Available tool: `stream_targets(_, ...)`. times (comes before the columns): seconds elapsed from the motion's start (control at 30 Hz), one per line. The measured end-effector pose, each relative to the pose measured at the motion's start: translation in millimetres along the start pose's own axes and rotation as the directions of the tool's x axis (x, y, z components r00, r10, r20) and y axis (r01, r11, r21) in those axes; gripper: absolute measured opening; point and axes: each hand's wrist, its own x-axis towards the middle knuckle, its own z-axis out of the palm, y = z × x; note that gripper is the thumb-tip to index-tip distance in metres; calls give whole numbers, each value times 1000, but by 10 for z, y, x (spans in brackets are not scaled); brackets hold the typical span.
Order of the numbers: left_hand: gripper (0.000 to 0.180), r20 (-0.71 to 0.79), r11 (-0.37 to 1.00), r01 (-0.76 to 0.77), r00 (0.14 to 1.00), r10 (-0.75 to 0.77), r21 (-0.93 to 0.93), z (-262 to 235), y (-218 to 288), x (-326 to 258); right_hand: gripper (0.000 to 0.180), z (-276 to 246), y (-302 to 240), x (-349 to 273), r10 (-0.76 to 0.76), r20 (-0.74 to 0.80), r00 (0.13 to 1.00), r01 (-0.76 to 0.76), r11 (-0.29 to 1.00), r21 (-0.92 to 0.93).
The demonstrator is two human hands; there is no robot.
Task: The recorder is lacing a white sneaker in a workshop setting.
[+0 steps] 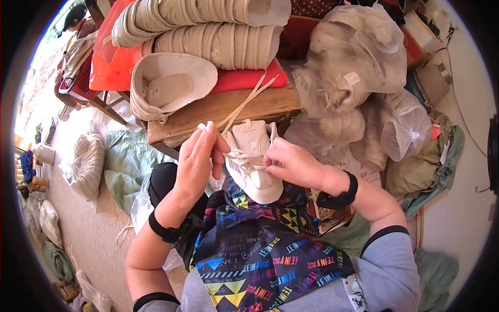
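Note:
A pale cream shoe upper [257,179] rests at my lap against the table's front edge, toe toward me and tongue up. A flat cream shoelace [244,105] runs through its eyelets, and its loose ends cross upward over the wooden tabletop. My left hand [199,151] is at the upper's left side, its fingers pressed together by the lace; what sits between them is partly hidden. On the other side, my right hand [293,164] has thumb and forefinger pinched on the lace where it crosses the front of the upper.
Stacked cream uppers [213,47] and a single one [174,83] sit on the wooden table [208,112]. Bulging clear plastic bags [358,57] crowd the right. A red basket [78,83], a green sheet [130,164] and bagged uppers [83,164] lie left.

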Motion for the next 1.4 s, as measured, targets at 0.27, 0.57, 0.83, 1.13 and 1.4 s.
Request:
stream_targets(0.27,48,46,998,60,997,-60,-15,-17,128,-10,21,-17,332,-9,307,133,942,-333,824,459)
stream_targets(0.57,47,145,954,3,988,42,-300,276,1058,-116,20,346,-177,-181,-502,-248,829,473,865,-171)
stream_targets(0.83,43,204,939,76,979,-7,-336,346,1148,-116,30,333,-304,36,-170,-285,943,177,984,2)
stream_targets(1.13,23,-110,565,-51,991,-70,-823,-1283,165,225,18,-487,215,440,259,-47,965,31,66,997)
stream_targets(1.4,14,-127,428,98,876,-466,-898,-2801,-1107,-439,17,-395,1045,-213,573,280,770,-185,-219,958)
